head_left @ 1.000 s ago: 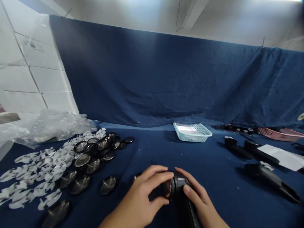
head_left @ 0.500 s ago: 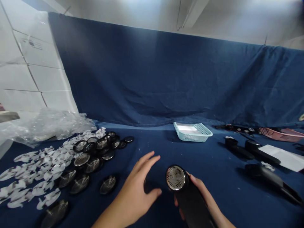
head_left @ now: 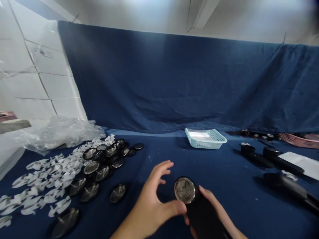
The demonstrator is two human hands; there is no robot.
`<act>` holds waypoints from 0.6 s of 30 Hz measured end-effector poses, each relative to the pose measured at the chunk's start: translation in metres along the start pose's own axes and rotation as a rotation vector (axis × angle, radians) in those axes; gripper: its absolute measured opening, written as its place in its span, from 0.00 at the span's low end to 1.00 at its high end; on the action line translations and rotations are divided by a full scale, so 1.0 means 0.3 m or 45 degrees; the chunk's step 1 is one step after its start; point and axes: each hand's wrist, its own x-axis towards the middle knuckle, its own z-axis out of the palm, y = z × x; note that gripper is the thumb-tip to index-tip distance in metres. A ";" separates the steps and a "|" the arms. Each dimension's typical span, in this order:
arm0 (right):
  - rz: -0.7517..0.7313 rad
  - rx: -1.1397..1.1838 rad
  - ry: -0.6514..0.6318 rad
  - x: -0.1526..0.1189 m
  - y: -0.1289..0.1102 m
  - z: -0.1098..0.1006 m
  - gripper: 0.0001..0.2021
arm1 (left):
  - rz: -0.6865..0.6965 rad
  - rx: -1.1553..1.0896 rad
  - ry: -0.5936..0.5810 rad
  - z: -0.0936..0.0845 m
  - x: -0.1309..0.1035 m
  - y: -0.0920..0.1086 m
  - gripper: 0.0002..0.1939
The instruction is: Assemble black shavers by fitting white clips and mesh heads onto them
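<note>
A black handheld device [head_left: 205, 215] with a round perforated metal head [head_left: 184, 190] is held in my right hand [head_left: 216, 207], its head pointing up and to the left. My left hand [head_left: 157, 199] is beside the head with its fingers spread and nothing held. The left thumb lies at the lower edge of the metal head, and whether it touches cannot be made out. Left of my left hand, a round black-rimmed cover [head_left: 117, 193] lies alone on the blue cloth. Several similar covers [head_left: 102, 173] are piled farther left.
Many white plastic pieces [head_left: 54, 176] spread at the left, below clear plastic wrap [head_left: 67, 131]. A light blue basket [head_left: 208, 144] stands at the back. More black devices [head_left: 286, 186], white paper [head_left: 301, 162] and a pink basket [head_left: 299, 140] are at the right.
My left hand has moved right, bringing its thumb to the lower edge of the metal head. My right hand still holds the device. The view has shifted slightly.
</note>
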 end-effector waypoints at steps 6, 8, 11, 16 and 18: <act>0.229 0.311 -0.031 0.018 -0.001 -0.016 0.33 | 0.012 0.205 0.227 0.014 0.013 -0.040 0.41; 0.274 0.370 0.022 0.027 -0.010 -0.039 0.34 | -0.016 0.280 0.300 -0.009 0.030 -0.049 0.34; 0.258 0.355 0.101 0.026 -0.022 -0.057 0.32 | -0.111 0.149 0.149 -0.015 0.036 -0.040 0.26; 0.213 0.108 0.287 -0.024 -0.045 -0.011 0.29 | -0.181 0.100 -0.062 0.024 0.010 -0.012 0.19; 0.202 0.024 0.330 -0.040 -0.060 0.012 0.28 | -0.137 0.075 -0.109 0.026 0.002 -0.009 0.19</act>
